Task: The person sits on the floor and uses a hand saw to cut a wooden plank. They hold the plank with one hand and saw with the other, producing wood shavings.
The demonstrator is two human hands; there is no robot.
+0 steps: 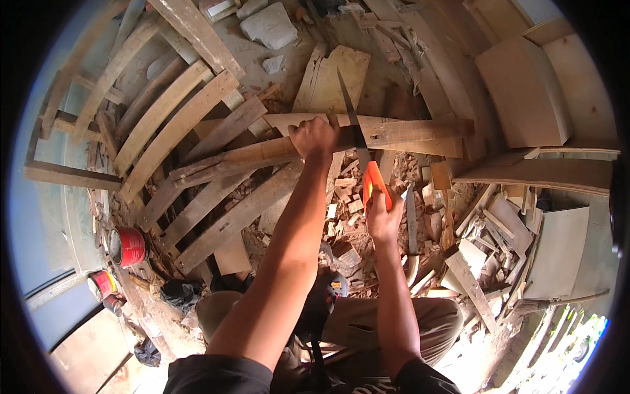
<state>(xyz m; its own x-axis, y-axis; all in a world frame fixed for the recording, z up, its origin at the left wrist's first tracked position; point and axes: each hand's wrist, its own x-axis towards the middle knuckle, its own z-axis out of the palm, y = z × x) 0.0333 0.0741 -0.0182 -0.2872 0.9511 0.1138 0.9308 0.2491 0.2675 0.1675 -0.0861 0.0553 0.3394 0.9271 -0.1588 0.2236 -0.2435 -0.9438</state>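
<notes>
My right hand [384,215] is wrapped round the orange handle of a handsaw [372,178]. The saw's narrow blade points away from me and crosses a long wooden plank [420,131], which runs from left to right. Just left of the blade, my left hand [315,136] is closed on that plank, with the thumb near the saw. Whether the teeth have cut into the wood I cannot make out. Behind the plank lies a pale flat board [333,79]. A long blade with a light handle [411,220] rests among wood scraps to the right of my right hand.
Several wooden slats [174,118] are stacked at the left. Wood offcuts [351,197] litter the ground below the plank. Large boards [522,92] stand at the right. A red can [128,246] sits at the lower left, and a grey stone block [269,26] lies at the back.
</notes>
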